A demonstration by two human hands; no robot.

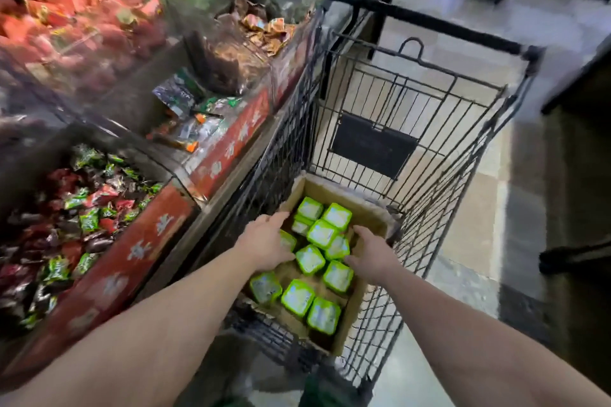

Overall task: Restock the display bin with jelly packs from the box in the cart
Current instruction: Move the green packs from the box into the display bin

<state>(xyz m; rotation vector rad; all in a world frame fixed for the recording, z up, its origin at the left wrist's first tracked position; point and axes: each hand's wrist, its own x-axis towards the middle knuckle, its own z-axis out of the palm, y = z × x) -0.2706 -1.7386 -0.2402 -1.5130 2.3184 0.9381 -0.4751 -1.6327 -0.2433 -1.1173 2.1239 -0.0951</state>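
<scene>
Nothing legible here: the jelly packs (310, 259) carry pale labels and the red bin fronts (228, 145) white marks, all blurred.

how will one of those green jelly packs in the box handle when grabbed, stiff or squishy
Probably fairly stiff: each jelly pack keeps a squared tub shape with a raised green rim. Its flat base makes rolling unlikely, though several lie tilted in the cardboard box. The glossy lid looks possibly slick, so grip the sides.
</scene>
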